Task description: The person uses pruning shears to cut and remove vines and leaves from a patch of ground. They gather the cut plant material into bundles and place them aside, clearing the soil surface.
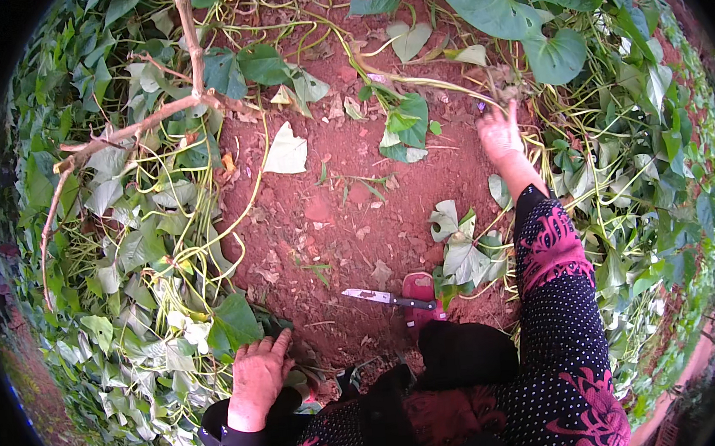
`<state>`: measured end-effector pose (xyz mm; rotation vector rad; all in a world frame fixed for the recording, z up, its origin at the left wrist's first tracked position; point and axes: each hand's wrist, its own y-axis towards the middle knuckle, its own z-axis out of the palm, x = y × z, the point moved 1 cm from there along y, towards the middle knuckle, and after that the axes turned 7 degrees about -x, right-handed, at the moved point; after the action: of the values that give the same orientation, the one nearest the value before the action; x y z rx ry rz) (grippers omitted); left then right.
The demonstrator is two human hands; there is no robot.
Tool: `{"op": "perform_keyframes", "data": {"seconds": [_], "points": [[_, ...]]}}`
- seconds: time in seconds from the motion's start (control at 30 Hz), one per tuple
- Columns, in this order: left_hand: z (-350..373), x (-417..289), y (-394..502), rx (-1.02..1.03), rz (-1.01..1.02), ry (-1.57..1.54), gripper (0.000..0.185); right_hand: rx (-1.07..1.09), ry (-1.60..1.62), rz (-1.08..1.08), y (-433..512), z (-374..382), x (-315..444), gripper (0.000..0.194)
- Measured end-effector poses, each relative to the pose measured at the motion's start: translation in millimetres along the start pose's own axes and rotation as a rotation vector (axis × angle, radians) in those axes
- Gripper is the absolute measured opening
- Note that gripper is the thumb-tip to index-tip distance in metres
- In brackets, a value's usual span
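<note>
My right hand (500, 131) reaches forward on the right, its fingers at the end of a long pale vine stem (435, 82) near a clump of dry plant matter (502, 82). Whether its fingers grip the stem is not clear. My left hand (261, 368) is low on the left, bent over dark material beside a green heart-shaped leaf (235, 323); what lies under its fingers is hidden. A knife with a dark handle (418, 303) and a soil-marked blade (367, 295) lies across the toe of a red shoe (419, 286).
Reddish soil (333, 225) with leaf scraps runs between dense leafy vines on the left (141, 244) and right (614, 161). A dry forked branch (139, 127) lies over the left vines. Large green leaves (491, 2) overhang the top right.
</note>
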<state>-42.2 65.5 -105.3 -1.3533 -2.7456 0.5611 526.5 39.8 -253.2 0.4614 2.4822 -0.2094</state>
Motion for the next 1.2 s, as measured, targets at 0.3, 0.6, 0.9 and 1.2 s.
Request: {"op": "perform_keyframes", "data": {"seconds": [0.3,0.6,0.9,1.2], "points": [[-8,-3,-7,-0.004,0.018,-0.054,0.056,0.033,0.602,0.166,5,-23,109,0.053],[-14,5,-17,-0.034,-0.018,-0.017,0.056,0.125,0.565,-0.175,-2,-35,145,0.018],[-16,12,-20,-0.042,-0.053,-0.049,0.055,-0.193,0.941,-0.316,88,-117,213,0.026],[-19,16,-14,-0.011,-0.059,-0.054,0.055,0.182,0.782,-0.106,153,-84,216,0.041]]}}
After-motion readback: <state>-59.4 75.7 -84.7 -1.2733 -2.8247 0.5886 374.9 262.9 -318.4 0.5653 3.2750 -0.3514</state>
